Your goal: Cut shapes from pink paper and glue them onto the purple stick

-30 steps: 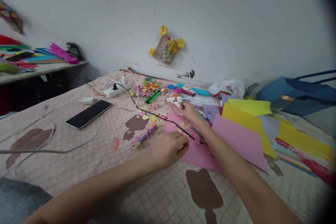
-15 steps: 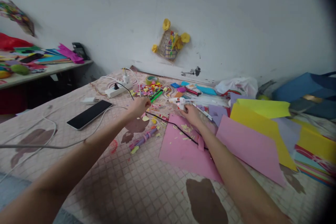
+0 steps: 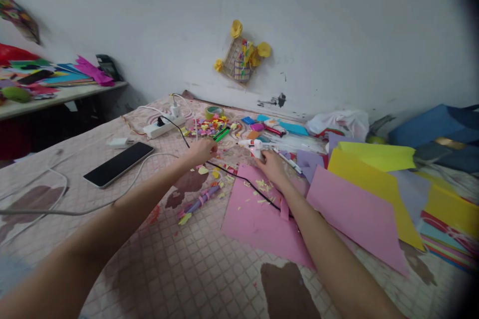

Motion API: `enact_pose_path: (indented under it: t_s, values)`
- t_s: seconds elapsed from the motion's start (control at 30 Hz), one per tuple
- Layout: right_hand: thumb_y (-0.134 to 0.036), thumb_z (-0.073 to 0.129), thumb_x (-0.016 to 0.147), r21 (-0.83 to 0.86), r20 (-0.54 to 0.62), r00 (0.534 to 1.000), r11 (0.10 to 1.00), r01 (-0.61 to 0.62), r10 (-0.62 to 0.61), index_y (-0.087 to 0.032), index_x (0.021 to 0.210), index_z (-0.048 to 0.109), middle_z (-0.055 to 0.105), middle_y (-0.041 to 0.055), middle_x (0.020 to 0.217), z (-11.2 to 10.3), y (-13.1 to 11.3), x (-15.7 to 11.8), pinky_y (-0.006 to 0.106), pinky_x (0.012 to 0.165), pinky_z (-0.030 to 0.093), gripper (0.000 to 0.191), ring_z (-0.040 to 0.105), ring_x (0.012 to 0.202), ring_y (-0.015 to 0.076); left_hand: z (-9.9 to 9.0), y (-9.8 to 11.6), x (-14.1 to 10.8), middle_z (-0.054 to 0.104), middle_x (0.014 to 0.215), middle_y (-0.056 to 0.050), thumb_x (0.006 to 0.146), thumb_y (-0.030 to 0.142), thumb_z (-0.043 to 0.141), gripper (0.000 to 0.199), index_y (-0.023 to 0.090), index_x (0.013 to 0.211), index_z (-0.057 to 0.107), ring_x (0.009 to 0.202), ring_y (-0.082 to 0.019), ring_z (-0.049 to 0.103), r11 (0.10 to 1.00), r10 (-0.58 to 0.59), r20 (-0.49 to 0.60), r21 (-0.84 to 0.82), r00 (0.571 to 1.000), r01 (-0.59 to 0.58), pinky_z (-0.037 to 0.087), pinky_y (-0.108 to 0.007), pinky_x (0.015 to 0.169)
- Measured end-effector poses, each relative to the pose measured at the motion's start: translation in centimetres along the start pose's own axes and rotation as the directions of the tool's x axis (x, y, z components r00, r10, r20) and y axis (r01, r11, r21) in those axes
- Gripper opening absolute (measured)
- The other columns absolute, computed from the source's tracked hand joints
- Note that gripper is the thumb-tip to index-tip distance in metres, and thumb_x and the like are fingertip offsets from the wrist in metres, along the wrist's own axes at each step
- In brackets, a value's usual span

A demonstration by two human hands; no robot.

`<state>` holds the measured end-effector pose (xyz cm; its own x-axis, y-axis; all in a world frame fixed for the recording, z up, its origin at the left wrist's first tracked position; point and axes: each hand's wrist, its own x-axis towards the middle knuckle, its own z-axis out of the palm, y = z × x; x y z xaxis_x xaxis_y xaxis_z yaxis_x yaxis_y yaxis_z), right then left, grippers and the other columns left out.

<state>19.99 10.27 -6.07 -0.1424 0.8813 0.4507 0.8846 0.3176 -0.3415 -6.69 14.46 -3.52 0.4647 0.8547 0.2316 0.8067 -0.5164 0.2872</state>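
Observation:
My right hand (image 3: 272,167) is wrapped around the handle of a white hot glue gun (image 3: 256,148), whose nozzle points left and which shows a small red light. To the left, my left hand (image 3: 203,152) is closed, fingers curled, on the gun's black cable (image 3: 247,183). The cable runs from the power strip (image 3: 164,127) to that hand and on across a pink sheet (image 3: 258,224). A green-and-black cutter-like tool (image 3: 222,133) lies just beyond my left fingers. Nearer me rests a rolled purple paper piece (image 3: 202,200) with pink bands.
A dark-screened phone (image 3: 119,164) and a white charger (image 3: 119,143) lie at left among white cables. Paper scraps (image 3: 207,127) and a tape roll (image 3: 214,112) sit at the back. Coloured sheets (image 3: 359,209) cover the right side, beside a blue bag (image 3: 430,127).
The view has shifted slightly, so the phone and left-hand table appear farther left. Both hands keep nearly the same places; the glue gun remains in my right hand.

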Motion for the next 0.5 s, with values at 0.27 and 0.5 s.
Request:
enact_pose_path:
  t_s: [0.27, 0.5]
  values:
    - [-0.032, 0.054, 0.079, 0.008, -0.009, 1.0, 1.0, 0.0, 0.0, -0.016, 0.071, 0.057, 0.057, 0.0047, 0.071, 0.25, 0.25, 0.0, 0.027, 0.059, 0.031, 0.018, 0.047, 0.064, 0.0171, 0.29, -0.36, 0.43, 0.064, 0.069, -0.004, 0.058, 0.018, 0.065, 0.011, 0.016, 0.069, 0.066, 0.068, -0.018, 0.058, 0.974, -0.001, 0.031, -0.225, 1.0, 0.008, 0.041, -0.024, 0.064]
    - [-0.03, 0.053, 0.079, 0.018, -0.024, 1.0, 1.0, 0.005, -0.005, -0.017, 0.07, 0.057, 0.057, 0.0047, 0.07, 0.07, 0.08, -0.1, 0.027, 0.059, 0.032, 0.016, 0.048, 0.064, 0.0175, 0.2, -0.05, 0.93, 0.064, 0.062, -0.003, 0.063, 0.021, 0.062, 0.01, 0.015, 0.071, 0.064, 0.06, -0.015, 0.058, 0.785, -0.197, 0.019, -0.595, 0.98, 0.169, 0.044, -0.023, 0.058]
